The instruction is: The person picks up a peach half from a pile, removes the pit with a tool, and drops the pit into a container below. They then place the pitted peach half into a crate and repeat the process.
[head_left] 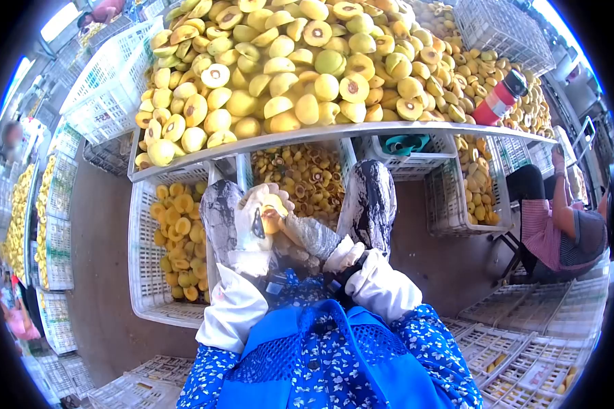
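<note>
My left hand [254, 217], in a stained white glove, is closed round a halved yellow fruit [271, 213] over my left knee. My right hand [307, 235], in a grey glove, reaches in from the right, its fingers against the lower side of the same fruit; whether it also holds a tool is hidden. Beyond both hands, halved yellow fruits [280, 85] are heaped on a metal-edged table [320, 136]. Between my knees, below the table edge, lies a container of pitted pieces and scraps [300, 174].
A white crate [143, 273] of fruit halves stands left of my legs, another crate [435, 204] to the right. A red bottle [498, 101] lies on the heap. A seated person [559, 232] is at the right. Empty crates [109, 82] stand at the table's left.
</note>
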A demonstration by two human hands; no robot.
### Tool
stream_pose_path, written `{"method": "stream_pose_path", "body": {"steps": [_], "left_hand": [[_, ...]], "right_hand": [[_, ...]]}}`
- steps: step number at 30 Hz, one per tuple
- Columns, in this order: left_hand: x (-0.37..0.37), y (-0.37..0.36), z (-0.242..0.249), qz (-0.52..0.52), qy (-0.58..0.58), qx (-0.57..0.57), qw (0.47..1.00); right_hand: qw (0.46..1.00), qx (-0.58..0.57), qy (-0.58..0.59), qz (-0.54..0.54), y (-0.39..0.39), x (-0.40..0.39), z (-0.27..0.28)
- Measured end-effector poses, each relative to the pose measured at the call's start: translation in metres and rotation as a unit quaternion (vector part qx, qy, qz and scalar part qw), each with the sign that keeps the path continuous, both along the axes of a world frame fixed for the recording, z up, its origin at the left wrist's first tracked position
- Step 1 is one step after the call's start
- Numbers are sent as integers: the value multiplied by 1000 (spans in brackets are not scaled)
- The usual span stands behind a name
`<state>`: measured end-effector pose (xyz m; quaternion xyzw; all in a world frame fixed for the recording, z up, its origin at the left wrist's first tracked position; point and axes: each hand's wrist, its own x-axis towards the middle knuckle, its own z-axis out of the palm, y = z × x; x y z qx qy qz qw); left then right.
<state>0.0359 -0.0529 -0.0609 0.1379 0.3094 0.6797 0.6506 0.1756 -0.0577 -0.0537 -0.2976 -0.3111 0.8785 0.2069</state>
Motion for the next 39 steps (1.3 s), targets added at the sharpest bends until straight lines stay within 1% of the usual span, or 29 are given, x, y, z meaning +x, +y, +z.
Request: {"method": "stream_pose_path", "body": {"steps": [2,4,7,9,12,15,16,17,19,20,22,23,24,25,26,27,29,30,31,33,34,35,36,37,38,39], "left_hand": [[1,5,7,-10,6,-58,998],[1,8,13,-27,-2,-51,998],[5,7,18,-32,-9,-70,997],[5,9,14,-28,-21,-69,997],[8,8,16,-16,-69,-124,990],[10,15,9,7,-49,-39,998],[7,19,11,20,-71,-41,996],[5,20,13,37,-34,-38,998],[1,22,13,70,38,-30,996],[-1,24,11,70,16,-36,997],[3,23,10,60,62,-4,996],[5,22,11,54,85,13,995],[9,21,15,51,121,20,991],[14,19,20,50,157,28,986],[16,18,23,50,192,37,979],[16,17,22,58,165,22,984],[14,13,17,73,112,-10,991],[14,11,17,77,105,6,991],[13,9,16,61,111,16,992],[11,7,11,32,119,37,992],[7,6,0,14,82,39,996],[9,4,5,20,44,46,998],[13,1,13,26,7,53,998],[15,-2,17,33,-31,58,997],[10,1,15,-1,-69,41,997],[6,1,15,14,-57,26,998]], "right_hand": [[993,63,-99,-22,2,-1,21],[983,167,-77,-26,6,3,3],[955,281,-54,-77,0,4,-10],[937,331,-85,-69,0,7,-7],[909,404,-95,-43,2,15,-3],[888,436,-143,-24,10,19,-16],[736,658,-151,-53,17,24,-21],[758,608,-235,-36,19,29,-14],[778,489,-394,-1,21,36,4],[865,408,-243,-160,25,21,-7],[855,442,-225,-153,22,27,-18],[849,459,-215,-151,20,26,-5],[851,451,-230,-143,19,20,-13],[892,391,-186,-131,17,13,-20],[899,385,-161,-136,11,7,-13],[905,379,-136,-138,8,2,-6],[968,234,-75,-54,5,3,7],[985,153,-70,-23,1,3,30],[988,135,-74,-22,-2,-2,14],[993,100,-70,-7,-6,-6,9],[995,84,-60,8,-8,-2,14],[996,70,-51,22,-7,2,20],[997,28,-32,68,-9,9,14],[995,57,-47,72,-8,9,18],[991,85,-63,78,-6,8,26],[987,116,-77,85,-4,7,30]]}}
